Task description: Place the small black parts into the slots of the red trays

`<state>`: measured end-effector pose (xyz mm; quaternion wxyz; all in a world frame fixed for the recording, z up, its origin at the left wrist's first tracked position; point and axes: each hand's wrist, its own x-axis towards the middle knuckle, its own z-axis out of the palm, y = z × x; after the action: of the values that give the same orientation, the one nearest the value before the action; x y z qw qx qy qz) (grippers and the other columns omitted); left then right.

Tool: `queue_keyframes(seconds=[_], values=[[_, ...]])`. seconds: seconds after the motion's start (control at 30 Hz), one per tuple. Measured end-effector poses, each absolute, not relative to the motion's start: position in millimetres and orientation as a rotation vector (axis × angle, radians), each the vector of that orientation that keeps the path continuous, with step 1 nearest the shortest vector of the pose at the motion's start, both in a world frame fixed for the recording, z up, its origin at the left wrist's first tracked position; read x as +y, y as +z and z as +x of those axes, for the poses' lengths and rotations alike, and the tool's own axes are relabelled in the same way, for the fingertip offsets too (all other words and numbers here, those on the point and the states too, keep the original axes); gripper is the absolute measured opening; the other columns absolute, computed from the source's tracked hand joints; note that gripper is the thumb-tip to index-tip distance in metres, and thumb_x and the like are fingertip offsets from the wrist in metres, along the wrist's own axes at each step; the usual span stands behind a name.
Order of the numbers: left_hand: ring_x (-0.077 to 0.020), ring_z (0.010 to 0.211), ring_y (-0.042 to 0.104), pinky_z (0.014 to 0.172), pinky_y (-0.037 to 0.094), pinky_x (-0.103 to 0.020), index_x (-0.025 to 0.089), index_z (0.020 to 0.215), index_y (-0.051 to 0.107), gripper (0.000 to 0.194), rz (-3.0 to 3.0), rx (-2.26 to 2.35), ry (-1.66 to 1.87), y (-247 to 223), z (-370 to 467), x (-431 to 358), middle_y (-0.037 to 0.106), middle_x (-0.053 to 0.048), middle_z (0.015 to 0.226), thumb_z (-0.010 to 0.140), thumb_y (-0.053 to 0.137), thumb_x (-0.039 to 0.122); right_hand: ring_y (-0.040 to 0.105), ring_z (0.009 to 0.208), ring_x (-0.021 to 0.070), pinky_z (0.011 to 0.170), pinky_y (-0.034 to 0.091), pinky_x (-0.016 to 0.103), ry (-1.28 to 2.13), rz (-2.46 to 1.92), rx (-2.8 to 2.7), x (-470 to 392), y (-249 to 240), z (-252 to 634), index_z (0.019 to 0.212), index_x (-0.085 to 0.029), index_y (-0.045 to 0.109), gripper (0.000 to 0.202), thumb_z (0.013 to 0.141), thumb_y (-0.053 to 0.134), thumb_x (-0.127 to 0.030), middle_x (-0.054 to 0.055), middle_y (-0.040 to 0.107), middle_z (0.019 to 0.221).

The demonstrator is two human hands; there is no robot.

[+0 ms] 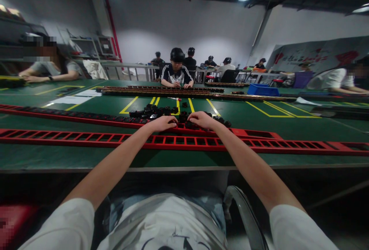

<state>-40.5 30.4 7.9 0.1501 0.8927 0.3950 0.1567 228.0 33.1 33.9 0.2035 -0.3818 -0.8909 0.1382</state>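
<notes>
My left hand (165,123) is over the farther red slotted frame (242,132), its fingers curled together at a small black part. My right hand (202,120) is just across from it, thumb and fingers bent inward over black parts (183,117) lying between the two hands. What exactly the fingertips grip is partly hidden. A loose pile of small black plastic parts (152,110) lies right behind my left hand. Black pieces fill the farther frame's slots to the left. Under my forearms runs a nearer red slotted frame (170,141) with open slots.
The green table (178,159) carries yellow tape marks. A red-and-white screwdriver-like tool (175,99) lies beyond the pile. Long brown strips (161,90) and a blue bin (263,90) are farther back. Across the table sits a co-worker (176,71); others work at both sides.
</notes>
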Motion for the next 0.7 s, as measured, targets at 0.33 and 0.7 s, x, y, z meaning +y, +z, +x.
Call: queue_keyframes(seconds=[0.33,0.7], values=[[-0.0216,0.11,0.065,0.1,0.047,-0.032,0.019,0.119,0.064,0.035,2.565,1.124,0.445,9.7,-40.6,28.2,0.071,-0.008,0.12,0.094,0.049,0.039,0.068,0.09,0.0172,0.086,0.049,0.027,0.414,-1.026,-2.477,36.0,30.4,228.4,0.1,-0.019,0.077,0.021,0.093,0.057,-0.02,0.005,0.076,0.1],[-0.0218,0.11,0.064,0.1,0.047,-0.033,0.019,0.118,0.064,0.035,2.553,1.126,0.458,9.5,-39.9,26.8,0.071,-0.007,0.12,0.094,0.049,0.038,0.068,0.094,0.0178,0.094,0.049,0.03,0.403,-1.041,-2.433,32.1,32.0,222.4,0.1,-0.019,0.078,0.022,0.092,0.058,-0.016,0.005,0.077,0.101]])
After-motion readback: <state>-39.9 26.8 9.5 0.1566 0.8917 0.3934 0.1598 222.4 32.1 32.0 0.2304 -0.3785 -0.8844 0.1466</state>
